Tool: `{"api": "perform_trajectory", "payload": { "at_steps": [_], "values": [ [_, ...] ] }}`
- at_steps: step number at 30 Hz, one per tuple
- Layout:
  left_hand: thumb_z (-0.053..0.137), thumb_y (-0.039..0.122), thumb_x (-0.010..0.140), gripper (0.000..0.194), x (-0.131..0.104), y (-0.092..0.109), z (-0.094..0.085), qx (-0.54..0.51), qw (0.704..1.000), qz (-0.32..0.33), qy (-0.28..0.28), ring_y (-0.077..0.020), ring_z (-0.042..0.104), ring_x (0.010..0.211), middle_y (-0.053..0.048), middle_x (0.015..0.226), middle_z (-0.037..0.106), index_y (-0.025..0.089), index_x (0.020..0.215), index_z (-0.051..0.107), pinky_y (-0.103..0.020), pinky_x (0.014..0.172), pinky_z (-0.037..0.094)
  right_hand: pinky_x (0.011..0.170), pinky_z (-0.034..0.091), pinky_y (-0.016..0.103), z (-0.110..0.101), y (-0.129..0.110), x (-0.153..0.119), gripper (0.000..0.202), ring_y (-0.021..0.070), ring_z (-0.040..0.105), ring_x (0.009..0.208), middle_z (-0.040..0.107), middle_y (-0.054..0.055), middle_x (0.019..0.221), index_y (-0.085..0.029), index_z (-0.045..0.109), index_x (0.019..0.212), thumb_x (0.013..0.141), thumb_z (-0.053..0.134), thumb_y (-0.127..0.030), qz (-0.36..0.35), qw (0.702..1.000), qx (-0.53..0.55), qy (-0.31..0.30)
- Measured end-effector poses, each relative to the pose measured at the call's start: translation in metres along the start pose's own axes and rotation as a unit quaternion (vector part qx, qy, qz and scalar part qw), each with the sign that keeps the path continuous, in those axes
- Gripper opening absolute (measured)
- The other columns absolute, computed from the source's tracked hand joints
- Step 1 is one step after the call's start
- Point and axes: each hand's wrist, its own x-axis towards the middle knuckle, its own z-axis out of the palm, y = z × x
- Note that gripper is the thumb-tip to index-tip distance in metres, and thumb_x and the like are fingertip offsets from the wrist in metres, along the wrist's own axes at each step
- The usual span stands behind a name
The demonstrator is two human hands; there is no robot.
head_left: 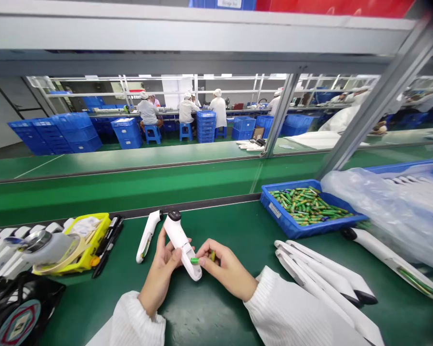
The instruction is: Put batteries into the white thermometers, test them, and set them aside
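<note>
My left hand (163, 266) is wrapped round a white handheld device (176, 231) with a black tip, tilted with its open compartment facing up. Between the thumb and fingers of my right hand (228, 270) is a green battery (194, 260), its end at the compartment. A second battery (212, 255), yellowish, shows among the curled fingers of that same hand. Another white device (149, 236) lies just left of my left hand, with green showing in its open side.
A blue bin (292, 229) of green batteries stands at the back right. White devices (321, 274) lie right of my right sleeve. On the left are a yellow tray (103, 230), black pens (108, 247) and a white bottle (48, 247). People sit beyond the green conveyor.
</note>
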Motion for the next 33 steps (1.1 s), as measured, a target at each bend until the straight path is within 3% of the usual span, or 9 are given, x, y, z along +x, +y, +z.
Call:
{"api": "perform_trajectory", "payload": {
  "at_steps": [3,5,12,15,18,22,27,29,33],
  "values": [
    [0.065,0.039,0.078,0.086,0.0,0.0,0.001,0.003,1.0,0.006,-0.006,-0.0261,0.06,0.103,-0.009,0.112,0.061,0.034,0.144,0.008,-0.036,0.08,0.049,0.066,0.033,0.027,0.0,0.0,-0.002,0.015,0.0143,0.045,0.071,0.051,0.0,0.076,-0.019,0.051,0.077,0.09,0.045,-0.018,-0.06,0.983,-0.175,0.02],
    [0.066,0.038,0.077,0.088,-0.001,-0.002,0.002,-0.002,1.0,0.008,-0.013,-0.0267,0.06,0.102,-0.009,0.111,0.061,0.034,0.144,0.008,-0.036,0.079,0.05,0.07,0.034,0.028,0.0,0.002,-0.003,0.015,0.0161,0.046,0.077,0.052,0.001,0.08,-0.019,0.048,0.077,0.09,0.042,-0.015,-0.098,0.969,-0.225,0.027],
    [0.065,0.034,0.079,0.088,-0.007,-0.012,0.008,-0.043,0.998,-0.001,-0.043,-0.0265,0.06,0.102,-0.008,0.108,0.062,0.035,0.144,0.005,-0.038,0.08,0.05,0.055,0.032,0.021,0.013,0.01,-0.005,0.005,0.0107,0.04,0.055,0.042,-0.006,0.064,-0.021,0.043,0.09,0.088,0.048,-0.019,-0.064,0.987,-0.135,0.062],
    [0.062,0.033,0.082,0.084,-0.009,-0.009,0.009,-0.051,0.998,-0.01,-0.037,-0.0254,0.061,0.1,-0.009,0.108,0.063,0.035,0.143,0.005,-0.038,0.08,0.051,0.051,0.031,0.02,0.016,0.012,-0.007,0.004,0.0094,0.041,0.053,0.045,-0.005,0.063,-0.02,0.049,0.086,0.088,0.049,-0.024,-0.089,0.984,-0.132,0.076],
    [0.065,0.031,0.08,0.083,-0.01,-0.002,0.009,-0.06,0.998,-0.013,-0.035,-0.0242,0.063,0.096,-0.008,0.107,0.064,0.035,0.143,0.01,-0.036,0.077,0.052,0.048,0.031,0.019,0.018,0.012,-0.01,0.011,0.0084,0.042,0.05,0.051,-0.003,0.063,-0.017,0.057,0.087,0.088,0.05,-0.025,-0.12,0.982,-0.129,0.073],
    [0.066,0.031,0.079,0.077,-0.011,0.002,0.009,-0.081,0.997,-0.003,-0.015,-0.0195,0.065,0.083,-0.006,0.104,0.065,0.035,0.14,0.02,-0.03,0.068,0.054,0.052,0.035,0.021,0.018,0.012,-0.011,0.023,0.0094,0.046,0.052,0.061,0.0,0.07,-0.017,0.061,0.107,0.089,0.05,-0.025,-0.141,0.975,-0.155,0.068],
    [0.066,0.031,0.079,0.073,-0.013,0.001,0.01,-0.106,0.994,-0.015,-0.013,-0.0196,0.064,0.087,-0.004,0.105,0.066,0.036,0.138,0.025,-0.03,0.072,0.054,0.05,0.032,0.021,0.014,0.008,-0.011,0.021,0.0093,0.039,0.049,0.054,-0.003,0.064,-0.019,0.059,0.105,0.089,0.046,-0.024,-0.097,0.983,-0.154,0.027],
    [0.066,0.032,0.079,0.07,-0.013,0.002,0.01,-0.108,0.994,-0.018,-0.012,-0.0208,0.064,0.092,-0.003,0.106,0.066,0.037,0.137,0.027,-0.03,0.073,0.054,0.053,0.033,0.022,0.014,0.006,-0.012,0.026,0.0108,0.043,0.052,0.054,-0.002,0.065,-0.02,0.058,0.11,0.092,0.041,-0.024,-0.12,0.972,-0.2,0.003],
    [0.062,0.033,0.081,0.059,-0.01,0.005,0.005,-0.08,0.997,0.01,0.014,-0.0198,0.062,0.097,-0.002,0.107,0.064,0.036,0.132,0.034,-0.026,0.07,0.053,0.056,0.034,0.025,0.016,0.0,-0.015,0.036,0.0159,0.051,0.058,0.058,0.002,0.066,-0.021,0.05,0.127,0.095,0.035,-0.027,-0.156,0.92,-0.359,-0.004]
  ]
}}
